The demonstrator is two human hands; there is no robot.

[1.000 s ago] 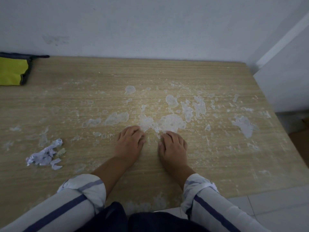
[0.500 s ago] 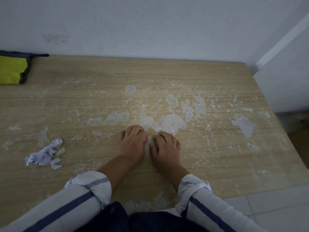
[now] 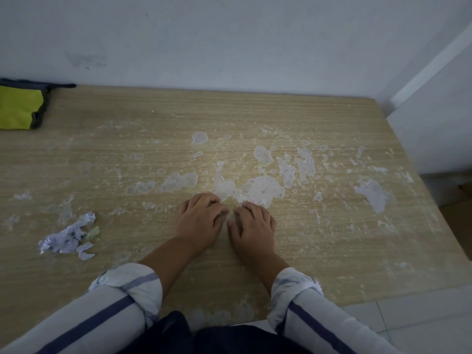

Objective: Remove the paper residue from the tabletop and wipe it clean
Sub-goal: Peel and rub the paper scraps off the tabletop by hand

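Note:
Whitish paper residue (image 3: 263,190) is stuck in patches across the middle and right of the wooden tabletop (image 3: 319,251). My left hand (image 3: 200,221) and my right hand (image 3: 254,227) lie side by side, palms down, fingers curled, with the fingertips at the near edge of the biggest patch. Neither hand holds anything that I can see. A larger patch of residue (image 3: 373,194) sits further right. A small heap of peeled paper scraps (image 3: 69,237) lies on the left of the table.
A yellow cloth with a dark border (image 3: 20,107) lies at the far left corner by the wall. A white wall (image 3: 229,42) runs along the table's far edge. Tiled floor (image 3: 421,318) shows at the right.
My right hand has slid left, closer to my left hand, and its fingers have curled in more. The left hand has barely shifted.

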